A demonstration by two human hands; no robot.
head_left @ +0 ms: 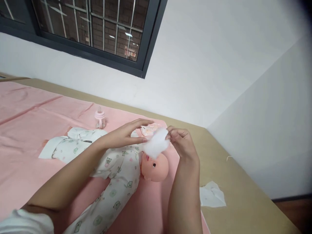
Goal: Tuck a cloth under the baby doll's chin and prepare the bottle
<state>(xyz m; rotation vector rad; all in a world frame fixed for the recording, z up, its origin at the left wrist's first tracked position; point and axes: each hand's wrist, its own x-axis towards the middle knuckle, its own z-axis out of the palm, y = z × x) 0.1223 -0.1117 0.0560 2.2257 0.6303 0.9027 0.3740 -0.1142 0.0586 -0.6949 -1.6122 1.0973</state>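
A baby doll (153, 167) in a white printed romper (114, 182) lies on a pink sheet (29, 130). Both of my hands hover just above the doll's head and hold a white tissue (156, 144) between them. My left hand (126, 133) pinches the tissue's left edge with thumb and fingers stretched forward. My right hand (181, 141) is curled and grips the tissue's right edge.
A small pink baby bottle (100, 118) stands on the sheet beyond the doll. A wipes pack (148, 130) lies partly behind my hands. A crumpled white tissue (212, 195) rests on the bare tan mattress (243, 195) at the right. White walls and a barred window stand behind.
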